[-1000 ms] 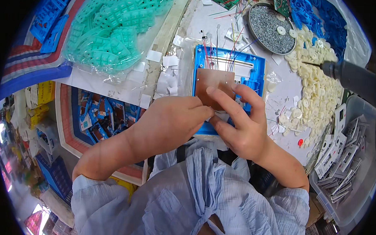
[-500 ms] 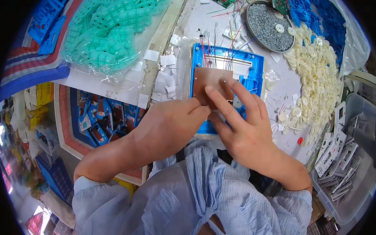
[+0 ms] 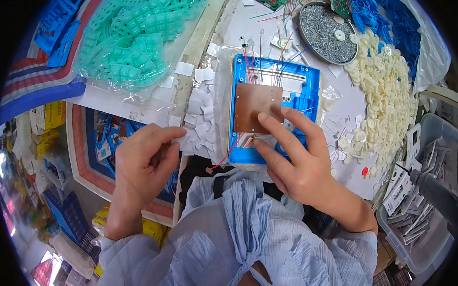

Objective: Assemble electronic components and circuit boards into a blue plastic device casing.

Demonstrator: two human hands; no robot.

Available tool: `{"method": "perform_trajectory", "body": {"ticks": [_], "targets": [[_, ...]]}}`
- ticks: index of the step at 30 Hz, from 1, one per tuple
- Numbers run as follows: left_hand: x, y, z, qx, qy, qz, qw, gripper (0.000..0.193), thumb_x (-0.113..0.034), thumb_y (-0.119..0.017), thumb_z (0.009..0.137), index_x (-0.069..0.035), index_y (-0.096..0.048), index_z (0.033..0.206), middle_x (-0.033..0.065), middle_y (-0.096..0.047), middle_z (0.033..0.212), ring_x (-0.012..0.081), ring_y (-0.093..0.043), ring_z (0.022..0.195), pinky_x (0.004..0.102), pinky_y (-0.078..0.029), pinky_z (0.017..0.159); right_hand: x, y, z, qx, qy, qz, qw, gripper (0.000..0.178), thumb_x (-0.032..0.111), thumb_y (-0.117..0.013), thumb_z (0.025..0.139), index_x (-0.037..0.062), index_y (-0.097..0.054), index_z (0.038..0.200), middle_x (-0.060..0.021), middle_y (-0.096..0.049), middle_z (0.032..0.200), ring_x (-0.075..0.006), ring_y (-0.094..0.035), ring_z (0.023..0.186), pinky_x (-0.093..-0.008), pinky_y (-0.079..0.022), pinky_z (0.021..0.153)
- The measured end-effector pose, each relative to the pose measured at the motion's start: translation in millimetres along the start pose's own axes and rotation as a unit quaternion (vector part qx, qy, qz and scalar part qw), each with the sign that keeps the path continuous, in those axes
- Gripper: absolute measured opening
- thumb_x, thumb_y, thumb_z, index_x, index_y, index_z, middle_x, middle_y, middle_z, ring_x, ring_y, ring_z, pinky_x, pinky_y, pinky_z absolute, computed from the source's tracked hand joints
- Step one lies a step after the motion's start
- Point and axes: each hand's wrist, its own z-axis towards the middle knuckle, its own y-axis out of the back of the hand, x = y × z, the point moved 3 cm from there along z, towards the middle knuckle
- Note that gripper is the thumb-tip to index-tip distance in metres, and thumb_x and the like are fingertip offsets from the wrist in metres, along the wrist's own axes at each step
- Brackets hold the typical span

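Note:
A blue plastic housing (image 3: 312, 90) lies on the table in front of me, with a brown circuit board (image 3: 250, 106) screwed or set inside it. Thin coloured wires rise from the far edge of the board, and a red wire (image 3: 230, 155) trails over the near left side of the housing. My right hand (image 3: 301, 165) rests its spread fingertips on the board's right part and near edge, gripping nothing that shows. Left of the housing, beside scattered white paper squares (image 3: 202, 114), my left hand (image 3: 146, 163) hovers with index finger stretched, other fingers bent, and nothing visible in it.
A round tray of screws (image 3: 318, 37) and a heap of cream plastic discs (image 3: 384, 93) lie to the right. Green keypads (image 3: 136, 44) fill a bag at far left. A dark tool with a thin tip (image 3: 434, 193) juts over a clear bin (image 3: 437, 241).
My left hand has left the board's near edge and moved left toward the paper squares. My right hand stays at the board, slightly lower. The dark tool has come into view at right.

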Motion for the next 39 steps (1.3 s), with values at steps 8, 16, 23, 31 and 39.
{"method": "perform_trajectory", "body": {"ticks": [8, 16, 23, 31, 39], "targets": [[2, -6, -6, -0.009, -0.047, -0.013, 0.999, 0.023, 0.011, -0.067, 0.083, 0.0, -0.073, 0.102, 0.0064, -0.064, 0.079, 0.0124, -0.058, 0.061, 0.0253, -0.042, 0.054, 10, -1, 9, 0.054, -0.02, -0.046, 0.997, 0.046, 0.011, -0.077, 0.065, 0.0052, -0.075, 0.111, -0.0152, -0.057, 0.148, -0.0427, -0.052, 0.132, -0.049, -0.048, 0.102], [12, -12, -7, 0.008, -0.046, -0.018, 0.999, 0.02, 0.002, -0.075, 0.083, -0.003, -0.074, 0.102, 0.0103, -0.066, 0.09, 0.0207, -0.06, 0.068, 0.0316, -0.049, 0.06, 8, -9, 15, 0.122, -0.015, -0.067, 0.99, 0.059, 0.02, -0.078, 0.071, 0.0183, -0.071, 0.129, -0.0109, -0.049, 0.156, -0.0413, -0.044, 0.136, -0.048, -0.047, 0.104], [0, -49, -14, 0.062, -0.193, 0.068, 0.977, 0.017, -0.013, -0.084, 0.079, -0.007, -0.07, 0.087, 0.0126, -0.06, 0.114, 0.0264, -0.061, 0.088, 0.038, -0.049, 0.069, 0, -8, 22, 0.145, 0.009, -0.026, 0.989, 0.052, 0.026, -0.08, 0.076, 0.0219, -0.072, 0.128, -0.0103, -0.047, 0.155, -0.0423, -0.047, 0.131, -0.0492, -0.049, 0.103], [-5, -45, 16, 0.032, 0.013, -0.316, 0.948, 0.006, -0.001, -0.065, 0.095, 0.001, -0.068, 0.09, 0.011, -0.069, 0.1, 0.0087, -0.062, 0.072, 0.0234, -0.046, 0.062, 0, -2, 20, 0.139, 0.03, 0.005, 0.99, 0.052, 0.028, -0.08, 0.078, 0.0147, -0.072, 0.127, -0.0127, -0.052, 0.15, -0.0432, -0.051, 0.126, -0.0482, -0.05, 0.101], [-23, -65, 44, 0.078, -0.025, -0.319, 0.944, 0.011, -0.001, -0.061, 0.1, 0.003, -0.069, 0.094, 0.0068, -0.07, 0.095, 0.0051, -0.061, 0.074, 0.0204, -0.047, 0.065, 3, -8, 12, 0.083, 0.002, -0.001, 0.997, 0.06, 0.025, -0.08, 0.077, 0.009, -0.069, 0.133, -0.0158, -0.054, 0.148, -0.0413, -0.053, 0.126, -0.0498, -0.05, 0.103]]}}
